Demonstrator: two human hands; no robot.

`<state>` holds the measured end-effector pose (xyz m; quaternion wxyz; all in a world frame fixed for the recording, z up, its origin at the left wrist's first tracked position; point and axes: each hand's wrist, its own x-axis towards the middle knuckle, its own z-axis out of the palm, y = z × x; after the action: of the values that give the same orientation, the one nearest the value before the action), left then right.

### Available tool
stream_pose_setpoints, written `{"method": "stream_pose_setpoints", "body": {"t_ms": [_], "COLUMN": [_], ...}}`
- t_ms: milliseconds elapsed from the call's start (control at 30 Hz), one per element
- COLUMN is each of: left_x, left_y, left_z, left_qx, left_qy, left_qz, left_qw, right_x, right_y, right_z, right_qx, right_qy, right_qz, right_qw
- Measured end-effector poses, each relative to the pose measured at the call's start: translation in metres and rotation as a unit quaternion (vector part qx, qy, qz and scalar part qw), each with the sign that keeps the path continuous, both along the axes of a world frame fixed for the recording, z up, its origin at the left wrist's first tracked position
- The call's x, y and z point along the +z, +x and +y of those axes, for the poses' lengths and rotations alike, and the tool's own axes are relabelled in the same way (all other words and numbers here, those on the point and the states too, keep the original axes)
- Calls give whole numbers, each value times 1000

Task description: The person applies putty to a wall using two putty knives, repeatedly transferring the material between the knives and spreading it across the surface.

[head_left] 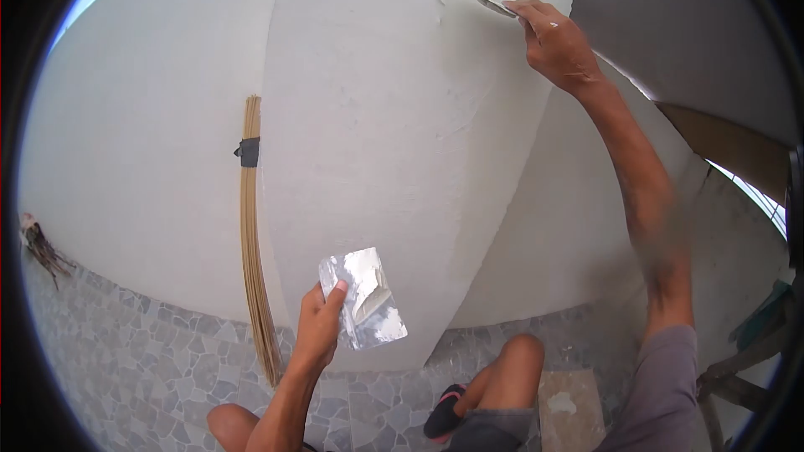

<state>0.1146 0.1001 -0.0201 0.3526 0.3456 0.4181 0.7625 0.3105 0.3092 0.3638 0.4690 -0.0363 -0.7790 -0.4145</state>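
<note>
In my left hand is a flat metal plate, gripped at its left edge with the thumb on top. White putty is smeared over the plate, with a thicker ridge near its middle. Raised high at the upper right, my right hand is closed on a thin putty knife, seen nearly edge-on. Its blade lies at the pale wall column; whether it touches cannot be told. Small rough marks show on the column near the blade. White specks dot the right hand.
A broom of thin sticks, bound with dark tape, leans left of the column. Stone-patterned paving runs along the wall's foot. A stained board lies near my knee. Wooden legs stand at right, below a dark overhanging panel.
</note>
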Motion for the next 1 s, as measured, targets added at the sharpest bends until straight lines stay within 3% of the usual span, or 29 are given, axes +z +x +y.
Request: {"method": "stream_pose_setpoints", "body": {"t_ms": [700,1000], "left_x": [1,1], "left_y": [1,4], "left_z": [0,1], "left_qx": [4,11], "left_qy": [-7,-16], "left_qz": [26,16], "left_qw": [1000,1000], "right_x": [-28,-105], "right_y": [-19,-25], "right_z": [27,34], "right_qx": [-73,-105], "right_qy": [110,129], "right_qz": [-2,29], "right_qw": [991,986]}}
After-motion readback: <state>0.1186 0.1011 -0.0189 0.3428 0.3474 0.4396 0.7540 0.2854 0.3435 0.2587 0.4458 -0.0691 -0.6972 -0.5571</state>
